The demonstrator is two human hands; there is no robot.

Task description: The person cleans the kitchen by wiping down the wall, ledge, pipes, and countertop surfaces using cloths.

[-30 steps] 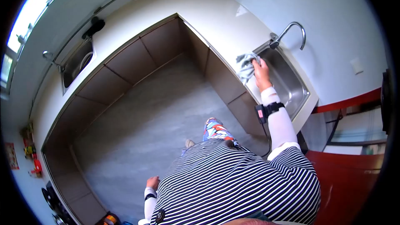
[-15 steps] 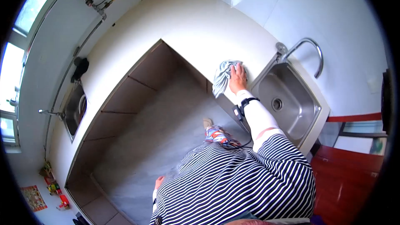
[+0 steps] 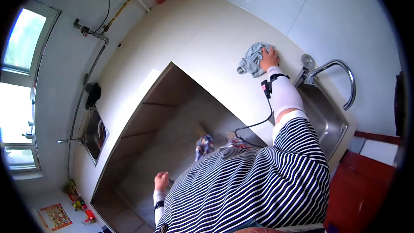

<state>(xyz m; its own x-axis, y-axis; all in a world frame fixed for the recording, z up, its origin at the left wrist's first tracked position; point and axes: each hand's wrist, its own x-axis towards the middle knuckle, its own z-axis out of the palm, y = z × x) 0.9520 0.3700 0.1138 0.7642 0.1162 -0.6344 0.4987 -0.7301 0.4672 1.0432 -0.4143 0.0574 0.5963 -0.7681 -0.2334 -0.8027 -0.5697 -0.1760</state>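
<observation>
Grey-blue cloth [image 3: 251, 61], crumpled, on the cream countertop [image 3: 207, 39], near the back wall [image 3: 276, 2] and to the left of the sink [image 3: 327, 121]. Right hand [image 3: 270, 58] is over the cloth's right side, arm stretched out, fingers partly bent and touching the fabric; cannot tell whether they pinch a fold or only press down. Black strap [image 3: 278, 77] around the right wrist, small device with a red face [image 3: 265, 87] beside it; black cable [image 3: 258, 123] loops from there over the counter edge toward the striped top [image 3: 241, 185]. Round metal piece [image 3: 307, 61] on the counter, between the cloth and the curved tap [image 3: 350, 80]. Left hand [image 3: 161, 181] hangs low beside the body, well apart from the cloth, fingers loosely curled; cannot tell whether anything is inside them. Second sink [image 3: 94, 136] set in the far-left counter run, its tap [image 3: 71, 140] at the wall side.
</observation>
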